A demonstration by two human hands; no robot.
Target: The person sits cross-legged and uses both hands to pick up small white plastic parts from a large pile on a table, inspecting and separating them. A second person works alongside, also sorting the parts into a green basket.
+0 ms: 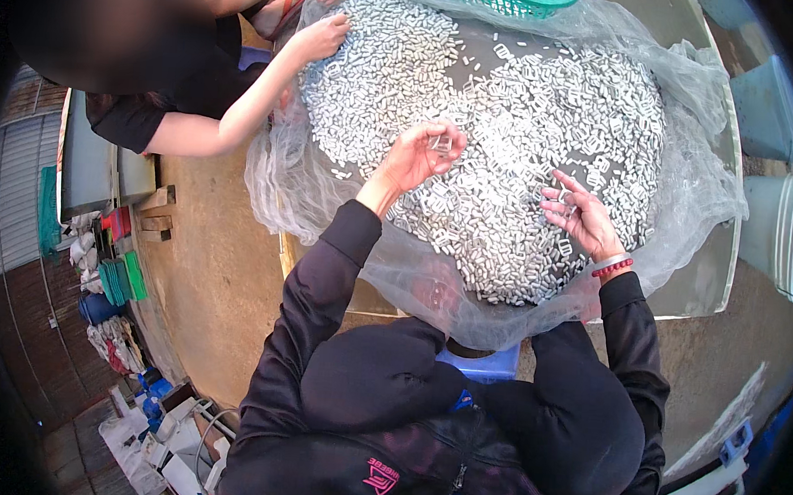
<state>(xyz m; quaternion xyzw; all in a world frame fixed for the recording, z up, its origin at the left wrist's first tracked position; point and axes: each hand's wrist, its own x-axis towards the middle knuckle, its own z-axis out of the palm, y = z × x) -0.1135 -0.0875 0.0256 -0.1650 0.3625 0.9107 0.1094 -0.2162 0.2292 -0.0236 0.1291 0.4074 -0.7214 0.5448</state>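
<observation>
Frames are left scattered among small pale pieces at centre and right, so much seems undone; some pieces already lie in the green basket, top edge. One frame is pinched by the left hand's fingers, mid-picture; whether anything is gripped by the half-curled right hand cannot be told.

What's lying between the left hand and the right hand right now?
In the head view, a dense heap of small, pale, silvery pieces lies between the left hand and the right hand.
</observation>
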